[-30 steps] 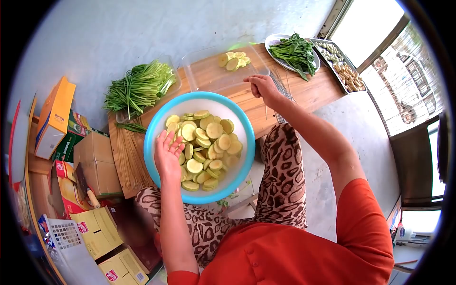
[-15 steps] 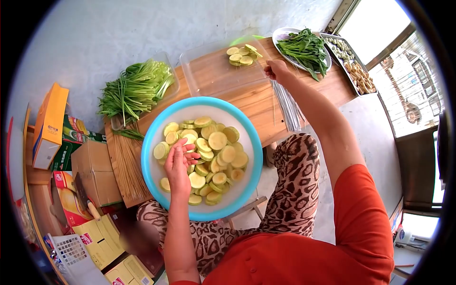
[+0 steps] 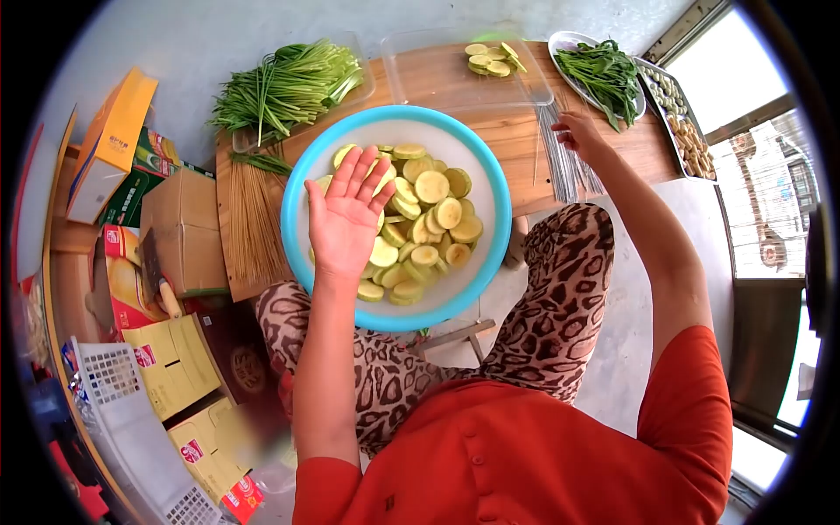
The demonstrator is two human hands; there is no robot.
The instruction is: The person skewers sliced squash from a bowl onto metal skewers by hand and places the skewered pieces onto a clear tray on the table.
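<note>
My left hand point(image 3: 348, 214) is palm up with its fingers apart, above the left side of a white basin with a blue rim point(image 3: 496, 214). Nothing lies in it. Many green-edged round slices point(image 3: 431, 186) fill the basin. My right hand point(image 3: 579, 136) hovers by a bundle of thin metal skewers point(image 3: 564, 162) on the wooden table, its fingers bent but apart, with nothing visible in them. Several more slices point(image 3: 495, 61) sit in the right part of a clear plastic tray point(image 3: 429, 74) behind the basin.
Long green stems point(image 3: 289, 87) are at the back left, wooden sticks point(image 3: 249, 223) below them. Leafy greens point(image 3: 599, 79) lie on a plate beside a metal tray of small pieces point(image 3: 678, 122). Boxes point(image 3: 184, 227) and a knife point(image 3: 162, 284) are at the left.
The view has shifted, so the table appears higher. My left hand has turned palm up and opened. My right hand has moved from the tray's corner to beside the metal skewers.
</note>
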